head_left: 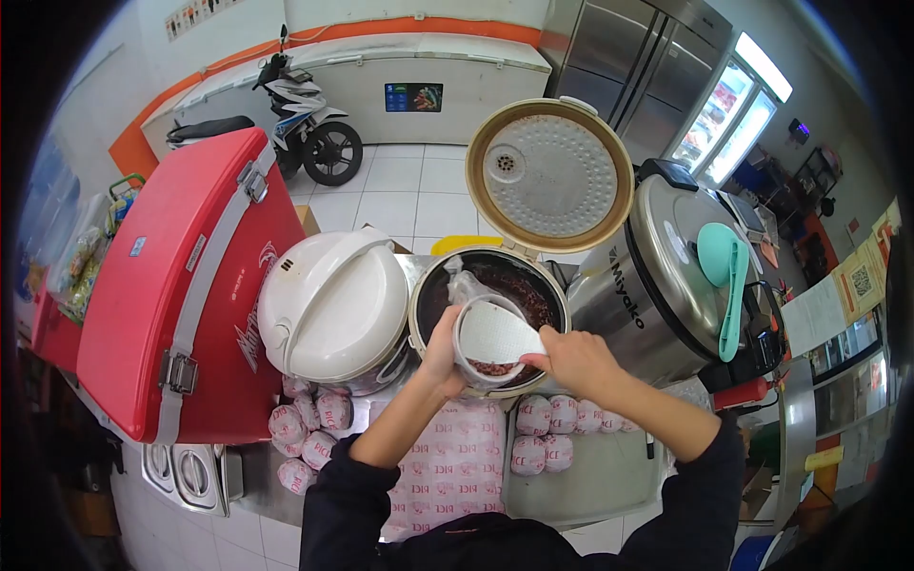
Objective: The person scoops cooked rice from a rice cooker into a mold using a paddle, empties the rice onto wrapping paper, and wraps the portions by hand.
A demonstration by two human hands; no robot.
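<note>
My left hand [440, 354] is wrapped around the side of a translucent plastic cup [486, 384], tilted over an open rice cooker [416, 324]. A white rice paddle [499, 333] is gripped in my right hand [581, 362], its blade inside the cup's mouth. Reddish-brown rice shows in the cup below the blade. Dark red rice [522, 288] lies in the cooker pot, partly hidden by the cup and a bit of clear plastic [465, 285]. Just in front are sheets of printed RICE paper [443, 466] and a grey tray [581, 495] holding several paper-wrapped rice bundles [528, 455].
The cooker's lid [562, 181] stands raised behind it. A white closed cooker [328, 295] and red cool box [190, 285] are left; more wrapped bundles [303, 419] lie below. At right stands a steel Miyako cooker [619, 295] with a turquoise paddle [733, 300] on top.
</note>
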